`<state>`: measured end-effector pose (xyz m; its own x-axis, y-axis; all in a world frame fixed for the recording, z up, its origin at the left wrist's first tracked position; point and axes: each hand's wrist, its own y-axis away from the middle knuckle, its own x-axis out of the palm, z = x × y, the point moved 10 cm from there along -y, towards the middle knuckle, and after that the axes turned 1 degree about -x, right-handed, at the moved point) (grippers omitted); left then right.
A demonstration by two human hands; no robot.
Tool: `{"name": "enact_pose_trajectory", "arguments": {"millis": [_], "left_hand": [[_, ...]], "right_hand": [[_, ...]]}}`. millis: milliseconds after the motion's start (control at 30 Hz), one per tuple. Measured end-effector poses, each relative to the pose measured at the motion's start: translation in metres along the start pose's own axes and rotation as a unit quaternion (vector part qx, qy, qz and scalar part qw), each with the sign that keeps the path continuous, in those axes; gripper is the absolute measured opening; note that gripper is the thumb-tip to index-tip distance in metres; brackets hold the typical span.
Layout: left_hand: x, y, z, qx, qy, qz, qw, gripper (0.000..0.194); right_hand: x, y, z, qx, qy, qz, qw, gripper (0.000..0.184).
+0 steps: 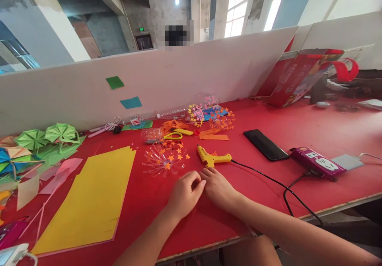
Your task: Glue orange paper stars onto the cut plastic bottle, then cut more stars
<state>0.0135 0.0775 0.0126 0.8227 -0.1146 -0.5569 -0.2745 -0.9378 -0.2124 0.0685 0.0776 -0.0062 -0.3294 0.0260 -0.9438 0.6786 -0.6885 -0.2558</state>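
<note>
Both hands rest side by side, close together, on the red table near its front edge. My left hand (184,194) is loosely curled, thumb toward the right hand, with nothing showing in its grip. Fingers folded down and close together, my right hand (219,188) lies against it; nothing shows in it. Just beyond the right hand lies a yellow glue gun (213,158), its black cord running right. Past the left hand is a clear plastic flower (165,163) of cut strips tipped with orange stars. Yellow-handled scissors (173,136) lie behind it.
Yellow paper sheets (89,194) lie at left, beside green paper umbrellas (61,133). A black phone (265,144) and a purple power strip (318,162) are at right. More star-tipped plastic (221,119) stands before the white partition (179,75). A red box (298,79) leans at back right.
</note>
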Motion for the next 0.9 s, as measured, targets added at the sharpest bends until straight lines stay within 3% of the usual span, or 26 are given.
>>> {"name": "enact_pose_trajectory", "arguments": {"millis": [100,167,300,433,700,900], "left_hand": [[0.002,0.000,-0.012,0.063,-0.014,-0.010,0.998,0.021],[0.003,0.006,-0.008,0.071,-0.012,-0.007,0.997,0.020],[0.005,0.012,0.016,-0.019,0.037,0.000,0.999,0.016],[0.013,0.010,0.030,-0.094,0.098,0.015,0.991,0.012],[0.013,0.011,0.031,-0.089,0.047,0.019,0.995,0.015],[0.013,0.008,0.030,-0.092,0.098,0.027,0.991,0.017]], "right_hand": [[-0.004,0.004,-0.005,0.006,-0.023,-0.040,0.999,0.023],[-0.012,0.007,-0.012,0.024,-0.051,-0.074,0.996,0.020],[-0.031,0.013,-0.030,0.069,-0.143,-0.138,0.978,0.021],[-0.037,0.012,-0.031,0.065,-0.232,-0.141,0.960,0.023],[-0.037,0.012,-0.021,0.041,-0.270,-0.134,0.953,0.018],[-0.042,0.016,-0.021,0.035,-0.250,-0.161,0.954,0.013]]}}
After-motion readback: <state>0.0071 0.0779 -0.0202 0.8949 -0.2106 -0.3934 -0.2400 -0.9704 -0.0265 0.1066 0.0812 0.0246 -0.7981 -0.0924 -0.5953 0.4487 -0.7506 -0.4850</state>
